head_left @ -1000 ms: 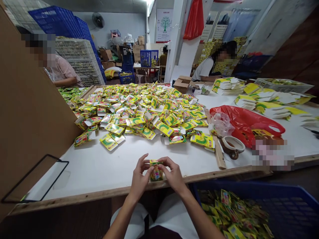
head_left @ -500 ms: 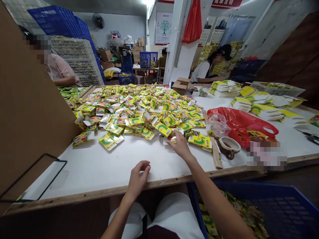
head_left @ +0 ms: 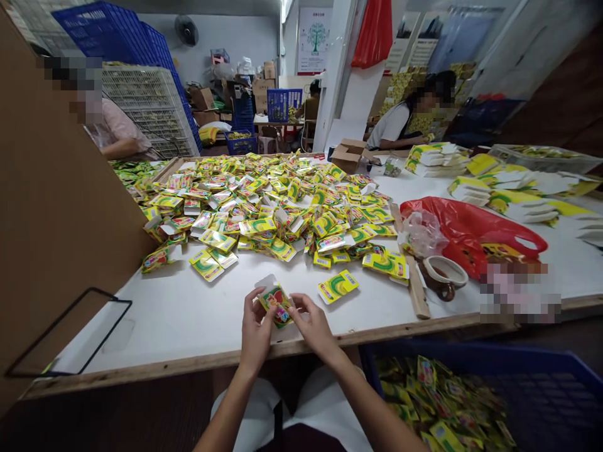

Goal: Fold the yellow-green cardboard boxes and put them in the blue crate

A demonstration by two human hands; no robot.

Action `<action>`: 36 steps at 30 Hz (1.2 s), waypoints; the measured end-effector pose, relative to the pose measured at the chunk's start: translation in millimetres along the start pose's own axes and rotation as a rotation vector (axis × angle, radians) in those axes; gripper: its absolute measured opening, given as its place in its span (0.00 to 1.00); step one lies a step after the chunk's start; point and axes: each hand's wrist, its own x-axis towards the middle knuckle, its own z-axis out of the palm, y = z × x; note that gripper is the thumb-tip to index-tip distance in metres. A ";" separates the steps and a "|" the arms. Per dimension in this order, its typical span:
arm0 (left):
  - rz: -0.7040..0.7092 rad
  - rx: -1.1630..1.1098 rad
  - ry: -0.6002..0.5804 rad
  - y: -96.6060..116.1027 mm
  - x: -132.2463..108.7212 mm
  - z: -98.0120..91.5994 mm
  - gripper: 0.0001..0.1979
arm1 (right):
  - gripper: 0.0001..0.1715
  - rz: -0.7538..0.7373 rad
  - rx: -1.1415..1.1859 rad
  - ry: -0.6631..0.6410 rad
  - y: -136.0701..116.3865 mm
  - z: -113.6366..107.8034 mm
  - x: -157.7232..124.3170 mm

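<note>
Between both hands, just above the table's front edge, is a small printed carton (head_left: pixel 276 300) with a white end flap standing out at its top. My left hand (head_left: pixel 257 323) grips its left side, thumb on the printed face. On the carton's right side my right hand (head_left: pixel 313 323) closes with thumb and fingers. A single yellow carton (head_left: pixel 338 287) lies flat on the white tabletop (head_left: pixel 179 326), to the right of my hands. Beyond it spreads a large heap of similar yellow and green cartons (head_left: pixel 257 226), several with flaps open.
A blue crate (head_left: pixel 532 383) with cartons stands below the table edge at right. On the table at right are a wooden strip (head_left: pixel 417 292), a brown mug (head_left: pixel 443 276) and a red plastic bag (head_left: pixel 466 226). A cardboard panel (head_left: pixel 70 220) rises at left. Other people sit beyond.
My right hand has come back from the heap to my left hand, and both now hold a carton. One yellow carton now lies apart in front of the heap. The view has shifted slightly.
</note>
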 end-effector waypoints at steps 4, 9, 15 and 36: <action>0.021 0.095 -0.044 1.6 -6.1 1.3 0.23 | 0.22 -0.036 0.025 0.020 -1.7 -4.4 1.8; 0.000 0.221 -0.179 -0.7 -2.6 -1.0 0.13 | 0.14 -0.007 0.002 -0.128 0.2 -19.1 10.4; 0.059 0.182 -0.161 1.1 11.4 1.1 0.10 | 0.08 -0.063 -0.074 -0.192 -1.3 -29.1 18.4; -0.003 0.173 -0.090 13.6 13.4 13.9 0.09 | 0.07 -0.088 -0.134 0.041 -19.4 -20.0 21.7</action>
